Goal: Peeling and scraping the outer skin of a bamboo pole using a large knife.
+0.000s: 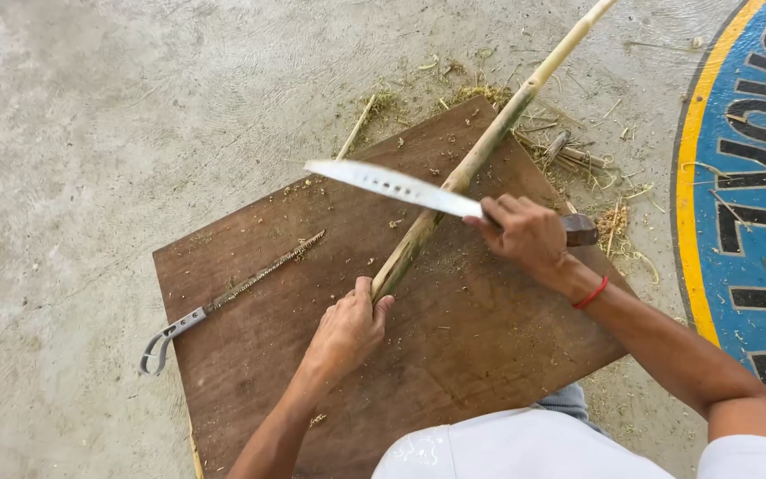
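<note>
My left hand grips the near end of a long bamboo stick that lies slanted across a brown wooden board, running up to the top right. My right hand holds a large knife by its dark handle. The knife's steel blade points left and rests across the stick just above the middle of the board. A red band circles my right wrist.
A thin saw with a metal handle lies on the board's left side. Bamboo shavings and splinters litter the concrete floor beyond the board. A blue and yellow painted circle covers the floor at right.
</note>
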